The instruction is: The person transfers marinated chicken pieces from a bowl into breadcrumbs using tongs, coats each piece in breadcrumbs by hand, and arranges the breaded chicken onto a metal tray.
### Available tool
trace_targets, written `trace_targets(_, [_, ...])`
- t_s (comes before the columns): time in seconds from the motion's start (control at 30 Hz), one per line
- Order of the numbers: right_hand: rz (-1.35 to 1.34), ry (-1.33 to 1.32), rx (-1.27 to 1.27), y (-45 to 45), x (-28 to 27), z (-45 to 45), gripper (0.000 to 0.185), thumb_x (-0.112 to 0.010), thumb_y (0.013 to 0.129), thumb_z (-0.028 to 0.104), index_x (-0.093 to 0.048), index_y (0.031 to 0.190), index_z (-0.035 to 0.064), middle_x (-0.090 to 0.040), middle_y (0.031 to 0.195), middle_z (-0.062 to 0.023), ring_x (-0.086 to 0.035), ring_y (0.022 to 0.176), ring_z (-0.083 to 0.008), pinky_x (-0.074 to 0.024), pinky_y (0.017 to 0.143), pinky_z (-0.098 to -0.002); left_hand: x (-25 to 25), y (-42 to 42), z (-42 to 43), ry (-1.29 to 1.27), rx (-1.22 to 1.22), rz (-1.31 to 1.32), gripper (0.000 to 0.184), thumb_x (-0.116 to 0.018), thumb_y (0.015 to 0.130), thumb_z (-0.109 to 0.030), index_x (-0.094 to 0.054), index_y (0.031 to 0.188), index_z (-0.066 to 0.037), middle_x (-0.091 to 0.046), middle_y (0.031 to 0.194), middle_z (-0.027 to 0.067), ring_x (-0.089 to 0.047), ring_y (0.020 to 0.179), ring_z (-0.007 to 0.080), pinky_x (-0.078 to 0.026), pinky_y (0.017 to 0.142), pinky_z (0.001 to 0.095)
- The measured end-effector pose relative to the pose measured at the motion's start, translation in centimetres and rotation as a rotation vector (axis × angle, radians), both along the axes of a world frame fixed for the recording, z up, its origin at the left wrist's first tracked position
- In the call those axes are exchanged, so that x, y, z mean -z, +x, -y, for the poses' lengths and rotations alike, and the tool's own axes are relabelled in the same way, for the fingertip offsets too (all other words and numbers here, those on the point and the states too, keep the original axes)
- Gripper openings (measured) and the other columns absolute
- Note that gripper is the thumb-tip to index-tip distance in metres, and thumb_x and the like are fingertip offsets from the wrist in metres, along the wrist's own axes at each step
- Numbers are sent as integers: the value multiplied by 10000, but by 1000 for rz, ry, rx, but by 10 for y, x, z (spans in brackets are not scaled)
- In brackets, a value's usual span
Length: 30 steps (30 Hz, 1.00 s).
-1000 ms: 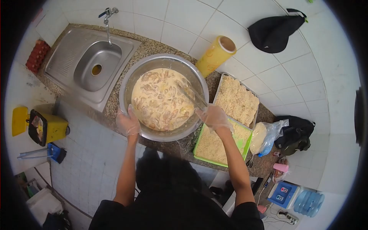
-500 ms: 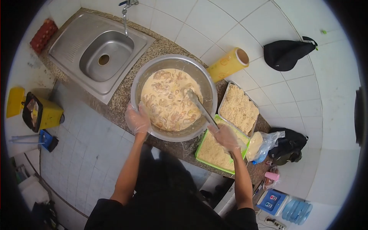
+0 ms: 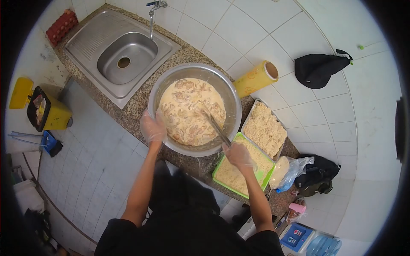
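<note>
A large steel bowl point(image 3: 236, 123) on the counter contains pieces of what looks like raw meat in a creamy batter point(image 3: 194, 112). My left hand point(image 3: 153, 127), in a clear plastic glove, grips the bowl's near-left rim. My right hand point(image 3: 239, 155), gloved the same way, is closed around the metal tongs point(image 3: 218, 129), whose tips are dipped in the batter and hidden. Under my right hand lies a green tray point(image 3: 218, 178) of pale crumbs. Beside it, a metal tray point(image 3: 283, 150) carries crumb-covered pieces.
A yellow roll of cling film point(image 3: 256, 80) stands behind the bowl against the tiled wall. The steel sink point(image 3: 124, 87) lies to the left. Plastic bags point(image 3: 294, 170) and a black bag point(image 3: 318, 173) sit at the right. A yellow bin point(image 3: 56, 117) stands on the floor.
My right hand has moved left with the tongs, shifting their dipped end left and slightly down through the batter. My left hand stays on the rim. The view has shifted slightly.
</note>
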State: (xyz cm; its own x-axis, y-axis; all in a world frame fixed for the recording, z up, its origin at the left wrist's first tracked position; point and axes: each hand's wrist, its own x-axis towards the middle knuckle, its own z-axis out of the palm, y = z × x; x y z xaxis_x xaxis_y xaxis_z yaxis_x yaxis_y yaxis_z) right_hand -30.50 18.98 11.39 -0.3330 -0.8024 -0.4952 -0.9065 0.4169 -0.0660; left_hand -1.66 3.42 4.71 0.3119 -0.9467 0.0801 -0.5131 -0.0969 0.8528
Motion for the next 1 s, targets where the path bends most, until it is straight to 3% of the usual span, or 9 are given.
trace_targets(0.17, [92, -115, 48, -22, -32, -9, 526, -531, 1040, 458, -716, 957, -28, -714, 900, -301, -710, 857, -479, -558, 792, -558, 6, 3, 2, -19, -2, -23, 275, -682, 892, -132, -707, 1126, 10, -744, 1015, 250, -719, 964, 437, -558, 844, 495])
trace_targets(0.27, [-153, -246, -212, -14, -45, -15, 440, -541, 1048, 411, -695, 967, 8, -705, 823, -262, -709, 794, -447, -559, 746, -545, 3, 2, 1, -9, -20, -13, 271, -682, 899, -136, -713, 1127, 8, -745, 1009, 250, -721, 964, 434, -556, 842, 492])
trace_targets(0.33, [-163, -250, -206, 15, -52, -4, 405, -543, 1050, 394, -678, 964, 22, -695, 797, -244, -708, 783, -429, -557, 740, -539, 3, 0, 0, -58, -29, -24, 263, -690, 908, -156, -721, 1106, 14, -750, 983, 247, -726, 945, 433, -553, 823, 490])
trace_targets(0.47, [-119, -215, -335, 24, 6, 0, 418, -561, 1035, 421, -672, 961, 26, -705, 818, -231, -707, 788, -414, -557, 748, -535, 2, -1, -1, -19, -22, 6, 274, -684, 910, -159, -717, 1122, 11, -747, 1003, 249, -722, 966, 431, -551, 847, 491])
trace_targets(0.57, [-53, -189, -243, 30, -26, 0, 445, -573, 1027, 430, -678, 930, 8, -707, 838, -247, -707, 810, -428, -544, 736, -538, -9, 0, -2, 24, -29, 19, 276, -662, 905, -131, -717, 1145, -7, -743, 1030, 247, -714, 992, 430, -547, 873, 488])
trace_targets(0.67, [320, -142, -83, -9, -32, -4, 554, -566, 1029, 522, -652, 841, 8, -695, 748, -181, -705, 712, -345, -528, 665, -468, -9, -2, -2, 23, -33, -31, 274, -648, 907, -127, -718, 1142, -4, -746, 1031, 244, -718, 985, 425, -550, 864, 480])
trace_targets(0.77, [619, 8, 238, -37, -27, -13, 613, -554, 1028, 596, -607, 769, 43, -622, 666, -73, -622, 595, -194, -470, 567, -357, -11, -2, -4, 8, -32, -58, 273, -644, 906, -131, -718, 1136, -2, -749, 1022, 240, -723, 977, 421, -554, 855, 473])
trace_targets(0.87, [761, 23, 351, -42, -18, -22, 610, -566, 1013, 638, -587, 775, 77, -533, 646, 3, -500, 546, -94, -390, 506, -279, -5, -1, -2, -14, -28, -38, 272, -651, 906, -134, -719, 1134, -2, -752, 1011, 238, -726, 968, 420, -557, 848, 468])
trace_targets(1.0, [849, -17, 473, -45, 6, -33, 559, -591, 1018, 595, -600, 800, 80, -515, 630, 12, -472, 515, -98, -352, 473, -285, -3, -2, -3, -36, -13, -23, 260, -677, 914, -160, -718, 1111, 6, -754, 989, 241, -732, 943, 420, -558, 832, 477])
